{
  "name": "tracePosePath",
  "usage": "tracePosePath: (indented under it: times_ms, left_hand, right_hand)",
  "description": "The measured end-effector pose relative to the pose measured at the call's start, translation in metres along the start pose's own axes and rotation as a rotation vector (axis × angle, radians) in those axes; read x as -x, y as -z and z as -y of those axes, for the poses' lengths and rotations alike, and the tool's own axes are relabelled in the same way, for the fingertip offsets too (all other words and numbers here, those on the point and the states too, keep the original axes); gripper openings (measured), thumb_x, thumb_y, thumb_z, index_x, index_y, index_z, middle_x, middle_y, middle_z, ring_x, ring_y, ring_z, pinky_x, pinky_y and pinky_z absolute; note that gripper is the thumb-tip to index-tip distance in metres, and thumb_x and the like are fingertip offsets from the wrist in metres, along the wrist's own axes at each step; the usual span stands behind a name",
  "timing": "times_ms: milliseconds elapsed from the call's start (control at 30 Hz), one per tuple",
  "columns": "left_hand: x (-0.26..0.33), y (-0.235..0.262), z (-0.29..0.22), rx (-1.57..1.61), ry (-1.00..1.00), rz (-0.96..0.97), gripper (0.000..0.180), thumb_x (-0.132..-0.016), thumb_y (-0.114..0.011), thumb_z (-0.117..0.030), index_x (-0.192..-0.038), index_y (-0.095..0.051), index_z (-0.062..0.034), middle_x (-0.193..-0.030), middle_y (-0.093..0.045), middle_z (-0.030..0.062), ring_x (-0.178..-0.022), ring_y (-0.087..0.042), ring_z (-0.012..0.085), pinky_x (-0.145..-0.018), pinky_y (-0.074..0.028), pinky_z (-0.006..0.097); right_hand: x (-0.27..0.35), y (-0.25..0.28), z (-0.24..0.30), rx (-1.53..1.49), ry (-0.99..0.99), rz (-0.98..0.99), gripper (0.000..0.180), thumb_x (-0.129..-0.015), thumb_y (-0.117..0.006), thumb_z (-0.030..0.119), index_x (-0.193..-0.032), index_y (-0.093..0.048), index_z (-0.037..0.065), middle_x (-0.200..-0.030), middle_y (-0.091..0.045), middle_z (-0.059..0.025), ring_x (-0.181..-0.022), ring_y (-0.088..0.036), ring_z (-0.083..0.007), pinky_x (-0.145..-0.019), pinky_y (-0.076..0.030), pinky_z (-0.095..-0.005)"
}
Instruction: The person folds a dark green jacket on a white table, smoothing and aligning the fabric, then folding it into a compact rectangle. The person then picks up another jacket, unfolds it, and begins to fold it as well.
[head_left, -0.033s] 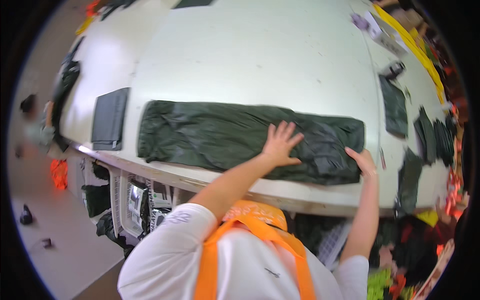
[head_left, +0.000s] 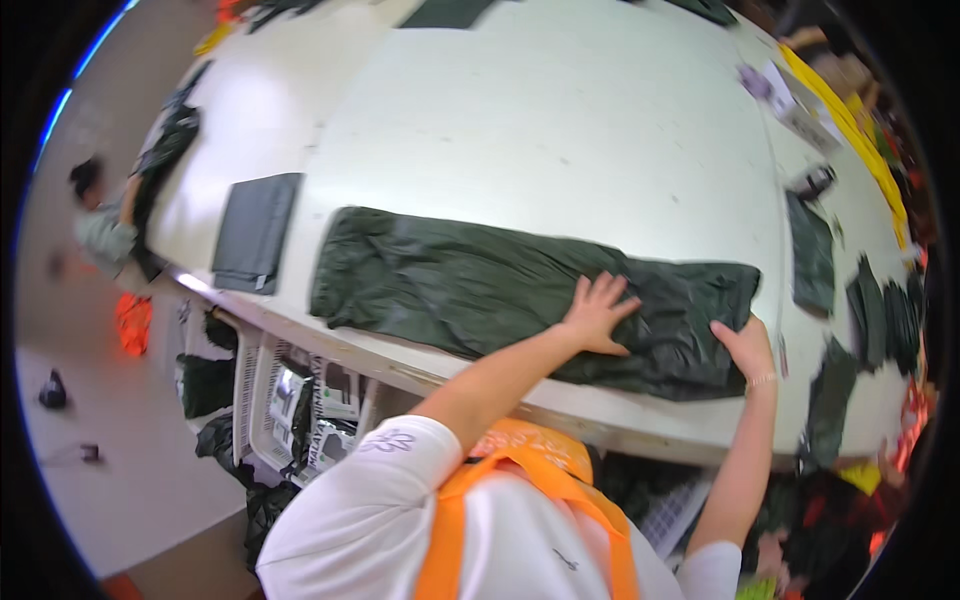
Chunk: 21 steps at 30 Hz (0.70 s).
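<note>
A long, folded dark green garment (head_left: pixel 450 285) lies crosswise on the white table, its thin fabric wrinkled. My left hand (head_left: pixel 603 317) rests flat on it right of the middle, fingers spread. At the garment's right end, my right hand (head_left: pixel 745 350) grips the edge. Its thumb lies on top, while the other fingers are mostly hidden under or behind the fabric.
Left of the garment is a neatly folded dark grey piece (head_left: pixel 257 232). Dark folded pieces (head_left: pixel 812 255), a bottle (head_left: pixel 812 182) and a white box (head_left: pixel 800 105) are at the right. White crates (head_left: pixel 262 400) with packages stand below the table's front edge. A person (head_left: pixel 105 230) is at the far left.
The whole view has shifted and tilted slightly, so the table appears lower and further right. Both hands keep their places on the garment.
</note>
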<state>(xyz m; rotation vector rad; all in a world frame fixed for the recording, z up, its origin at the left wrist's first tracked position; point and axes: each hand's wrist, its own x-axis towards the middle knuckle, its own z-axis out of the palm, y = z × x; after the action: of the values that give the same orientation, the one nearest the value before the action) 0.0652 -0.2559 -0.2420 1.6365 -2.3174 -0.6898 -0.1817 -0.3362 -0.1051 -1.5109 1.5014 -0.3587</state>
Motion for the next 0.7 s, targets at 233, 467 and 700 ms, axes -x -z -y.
tracePosePath:
  times_ms: [233, 467, 700]
  left_hand:
    - [0.084, 0.104, 0.078, 1.807, 0.567, -0.072, 0.064, -0.087, -0.052, -0.055, -0.125, -0.052, -0.0026, -0.128, -0.051, 0.0182, -0.113, -0.053, 0.0271, -0.098, -0.039, 0.042]
    - [0.087, 0.033, 0.166, 1.363, 0.864, -0.344, 0.05, -0.087, -0.062, -0.04, -0.112, -0.058, 0.0034, -0.101, -0.064, 0.0145, -0.092, -0.062, 0.0226, -0.077, -0.05, 0.037]
    - [0.086, 0.074, 0.122, 1.919, 0.812, -0.181, 0.055, -0.088, -0.06, -0.043, -0.116, -0.057, 0.0036, -0.104, -0.065, 0.0118, -0.094, -0.062, 0.0221, -0.08, -0.052, 0.034]
  right_hand:
    - [0.035, -0.191, 0.153, 0.75, 0.221, 0.055, 0.063, -0.076, -0.067, 0.026, -0.114, -0.043, -0.017, -0.083, -0.065, -0.0258, -0.081, -0.066, -0.037, -0.069, -0.053, -0.0435]
    - [0.016, -0.263, 0.132, 0.262, 0.285, 0.443, 0.073, -0.083, -0.062, 0.033, -0.14, -0.03, 0.001, -0.111, -0.061, -0.0227, -0.102, -0.06, -0.0342, -0.089, -0.047, -0.0358]
    - [-0.034, -0.238, 0.03, 0.779, 0.479, -0.243, 0.051, -0.092, -0.047, 0.037, -0.141, -0.038, 0.024, -0.15, -0.027, -0.009, -0.137, -0.02, -0.0392, -0.109, -0.016, -0.0572]
